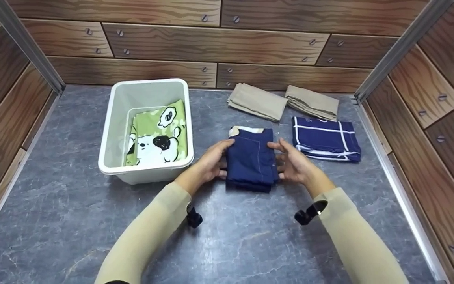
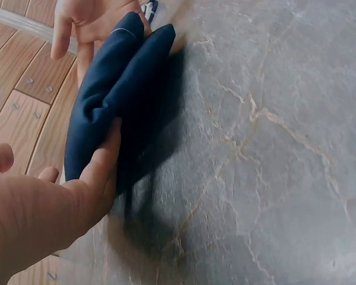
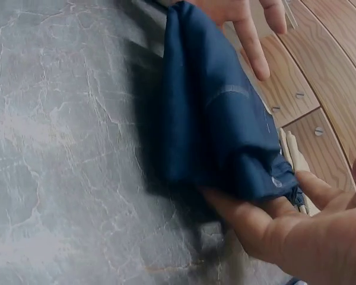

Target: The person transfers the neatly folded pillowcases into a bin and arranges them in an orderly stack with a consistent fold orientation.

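Folded clothes and two hands on a marbled grey surface (image 1: 227,244). I see the folded navy cloth (image 1: 250,161) a little beyond the middle of the surface, right of the bin, its long sides running toward the far edge; a pale patch shows at its far end. The left hand (image 1: 213,159) grips its left side, thumb at the upper edge and fingers reaching below. The right hand (image 1: 296,163) holds the opposite side in like manner — thumb near the top, fingertips under the rim of the fold. From the wrist views I make out a dark shadow beside the bundle and its doubled layers; whether the underside touches the surface I cannot tell.

Toward the far left corner I find a white bin (image 1: 148,170), with a green cloth (image 1: 156,136) inside bearing a white cartoon dog. Along the far edge, right of centre, lie two folded beige cloths — one to the left (image 1: 256,102), one to the right (image 1: 313,102), their near sides almost meeting. Just nearer than the right one, toward the right edge, rests a navy cloth with white lines (image 1: 323,136). Wood-patterned panels (image 1: 211,43) rise behind the far edge.
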Demonstrator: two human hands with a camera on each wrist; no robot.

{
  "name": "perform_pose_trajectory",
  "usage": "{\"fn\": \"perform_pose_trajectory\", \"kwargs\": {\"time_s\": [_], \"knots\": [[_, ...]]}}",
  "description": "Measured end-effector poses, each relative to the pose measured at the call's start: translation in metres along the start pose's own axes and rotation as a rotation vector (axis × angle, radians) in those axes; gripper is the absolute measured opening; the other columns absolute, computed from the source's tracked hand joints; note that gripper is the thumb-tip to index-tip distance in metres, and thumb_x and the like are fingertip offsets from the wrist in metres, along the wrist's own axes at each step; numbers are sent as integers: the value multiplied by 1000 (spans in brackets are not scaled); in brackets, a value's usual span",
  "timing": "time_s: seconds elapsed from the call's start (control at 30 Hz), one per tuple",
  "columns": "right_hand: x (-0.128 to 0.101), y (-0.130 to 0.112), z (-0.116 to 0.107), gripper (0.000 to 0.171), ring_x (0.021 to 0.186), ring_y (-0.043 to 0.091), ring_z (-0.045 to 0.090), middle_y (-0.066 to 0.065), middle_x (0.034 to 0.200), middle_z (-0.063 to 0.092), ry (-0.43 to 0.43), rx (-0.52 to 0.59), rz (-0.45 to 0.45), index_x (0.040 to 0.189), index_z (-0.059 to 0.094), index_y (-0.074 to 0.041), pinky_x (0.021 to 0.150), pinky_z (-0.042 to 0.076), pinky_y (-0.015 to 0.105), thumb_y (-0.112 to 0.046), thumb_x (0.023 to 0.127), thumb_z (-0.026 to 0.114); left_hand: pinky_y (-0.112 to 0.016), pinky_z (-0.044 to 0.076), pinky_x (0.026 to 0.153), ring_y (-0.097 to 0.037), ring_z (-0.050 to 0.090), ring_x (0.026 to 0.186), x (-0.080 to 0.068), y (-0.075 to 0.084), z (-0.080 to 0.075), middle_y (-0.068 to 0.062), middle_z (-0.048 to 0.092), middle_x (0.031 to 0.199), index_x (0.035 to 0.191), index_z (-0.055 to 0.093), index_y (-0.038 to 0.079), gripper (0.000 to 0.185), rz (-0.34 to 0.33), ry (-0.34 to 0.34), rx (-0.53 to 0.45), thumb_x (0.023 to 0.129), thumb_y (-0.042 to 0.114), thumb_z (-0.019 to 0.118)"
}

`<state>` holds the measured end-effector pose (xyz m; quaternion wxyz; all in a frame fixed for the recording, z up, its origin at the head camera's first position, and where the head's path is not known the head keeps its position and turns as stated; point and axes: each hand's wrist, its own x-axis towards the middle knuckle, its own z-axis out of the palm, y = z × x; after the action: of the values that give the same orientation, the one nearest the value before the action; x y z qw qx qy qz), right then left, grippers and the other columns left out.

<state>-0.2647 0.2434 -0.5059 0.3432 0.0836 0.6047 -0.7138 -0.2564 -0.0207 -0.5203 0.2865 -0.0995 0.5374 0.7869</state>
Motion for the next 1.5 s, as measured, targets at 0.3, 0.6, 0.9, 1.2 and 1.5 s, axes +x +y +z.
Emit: {"fn": "perform_pose_trajectory", "kwargs": {"time_s": [0.3, 0.6, 0.9, 1.2, 1.5], "knots": [[0, -3, 1, 65, 109, 26, 63, 18, 144, 40, -52, 94, -25, 161, 15, -23, 91, 55, 42, -56, 105, 19, -48, 57, 85, -31, 64, 103, 0, 3, 3, -12, 52, 135, 137, 48, 9, 47, 6, 33, -44, 98, 36, 53], [-1, -2, 4, 64, 115, 28, 62, 20, 156, 31, -69, 85, -69, 160, 20, -23, 96, 54, 48, -55, 105, 21, -49, 56, 88, -32, 63, 108, 0, 4, 1, -12, 52, 139, 138, 49, 9, 48, 5, 30, -29, 99, 36, 53], [1, 2, 7, 65, 111, 27, 65, 21, 146, 47, -56, 21, -80, 157, 27, -11, 97, 54, 47, -52, 107, 22, -55, 56, 88, -39, 61, 116, 0, 4, -3, -15, 48, 144, 137, 52, 10, 49, -19, 24, 55, 98, 38, 55], [1, 7, 3, 64, 104, 24, 69, 10, 119, 68, -50, 62, -62, 155, 29, -3, 92, 57, 42, -46, 108, 29, -46, 61, 76, -35, 66, 107, 0, 1, 0, -18, 54, 140, 142, 49, 11, 50, 7, 27, 137, 98, 35, 56], [7, 18, 3, 80, 104, 16, 63, 14, 147, 40, 25, -31, -137, 158, 26, -16, 87, 56, 28, 8, 88, 55, -37, 61, 62, -25, 66, 87, 7, -7, -2, -18, 47, 142, 148, 47, 19, 67, 108, -10, 339, 87, 8, 72]]}}
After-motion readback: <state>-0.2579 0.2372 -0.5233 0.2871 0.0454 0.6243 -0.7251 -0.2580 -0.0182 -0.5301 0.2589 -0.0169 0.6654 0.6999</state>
